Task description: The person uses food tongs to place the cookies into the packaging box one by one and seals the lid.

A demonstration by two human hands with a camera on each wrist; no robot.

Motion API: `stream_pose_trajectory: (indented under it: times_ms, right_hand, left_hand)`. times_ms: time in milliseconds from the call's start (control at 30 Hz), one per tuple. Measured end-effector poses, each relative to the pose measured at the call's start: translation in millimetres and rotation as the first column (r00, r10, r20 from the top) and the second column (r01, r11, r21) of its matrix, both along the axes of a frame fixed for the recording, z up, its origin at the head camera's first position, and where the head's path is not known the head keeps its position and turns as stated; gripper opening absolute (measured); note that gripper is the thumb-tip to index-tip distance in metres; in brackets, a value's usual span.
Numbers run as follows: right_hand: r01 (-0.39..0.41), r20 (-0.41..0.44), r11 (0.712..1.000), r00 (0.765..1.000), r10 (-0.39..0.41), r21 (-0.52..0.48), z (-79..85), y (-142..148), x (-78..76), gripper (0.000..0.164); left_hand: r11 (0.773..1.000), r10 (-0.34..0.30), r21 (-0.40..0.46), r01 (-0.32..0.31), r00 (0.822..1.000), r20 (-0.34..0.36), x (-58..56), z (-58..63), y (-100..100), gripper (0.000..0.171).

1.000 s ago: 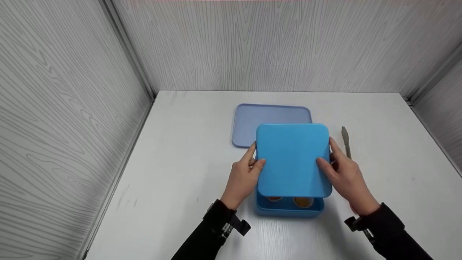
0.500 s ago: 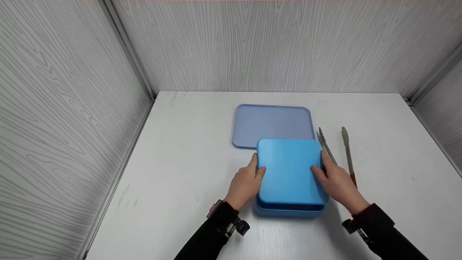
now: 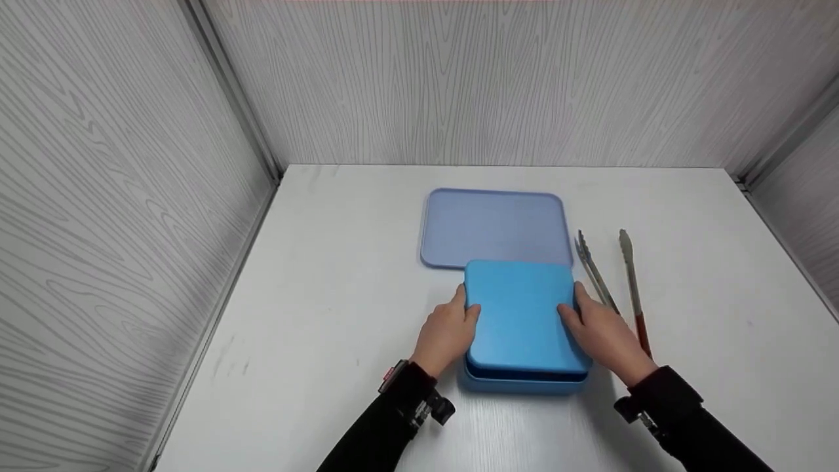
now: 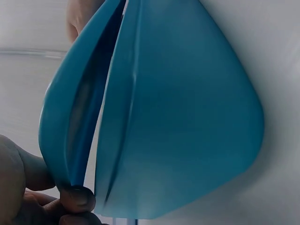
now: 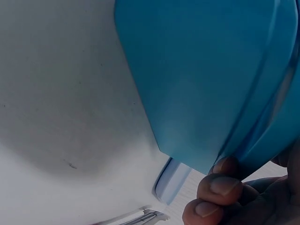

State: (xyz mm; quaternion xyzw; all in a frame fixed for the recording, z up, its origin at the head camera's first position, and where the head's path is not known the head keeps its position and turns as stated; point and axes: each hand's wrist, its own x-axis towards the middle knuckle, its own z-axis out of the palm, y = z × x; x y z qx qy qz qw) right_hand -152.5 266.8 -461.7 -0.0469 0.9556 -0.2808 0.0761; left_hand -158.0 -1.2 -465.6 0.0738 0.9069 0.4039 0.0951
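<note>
A bright blue lid [image 3: 521, 314] lies over a blue box [image 3: 524, 385], slightly tilted, with a dark gap between them along the near side. My left hand [image 3: 447, 331] grips the lid's left edge, thumb on top and fingers beneath the rim. On the opposite edge my right hand [image 3: 603, 334] pinches the lid the same way. The left wrist view shows the gap between the lid [image 4: 58, 117] and the box wall [image 4: 187, 112]. Fingertips [image 5: 225, 185] of the right hand are near the box's rim in the right wrist view. The box's inside is hidden.
Behind the box lies a flat lavender tray [image 3: 495, 226]. Metal tongs [image 3: 630, 275] with reddish handles rest spread on the white table [image 3: 314, 314], right of the box and partly behind my right hand. Grey wood-patterned panels [image 3: 459, 85] enclose the table at the back and sides.
Both hands have lowered the lid toward me onto the box, covering the round items seen inside earlier. My right hand has shifted left, and more of the tray and tongs shows.
</note>
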Motion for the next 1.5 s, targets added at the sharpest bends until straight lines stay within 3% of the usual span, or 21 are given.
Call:
stream_pose_trajectory:
  times_ms: [500,1000,1333,1500]
  right_hand:
    - [-0.012,-0.071,0.999,0.997,0.015,0.053,-4.9,-5,-0.1,0.068]
    - [-0.023,-0.035,0.999,0.999,0.024,0.033,-8.7,-1,0.4,0.069]
    - [-0.013,0.030,0.999,0.999,0.015,-0.049,-9.3,4,-1.0,0.068]
    - [-0.016,-0.012,0.997,1.000,0.015,-0.074,-9.6,9,1.5,0.068]
  left_hand:
    - [1.000,-0.003,-0.010,0.003,1.000,-0.004,1.0,-5.8,-4,0.055]
    - [0.999,0.032,-0.006,-0.032,0.997,0.067,-1.2,-14.2,-3,0.060]
    - [0.998,-0.004,0.065,0.003,1.000,0.013,0.1,-20.6,-6,0.061]
    - [0.999,0.008,0.043,-0.007,1.000,-0.022,3.6,-23.2,-9,0.067]
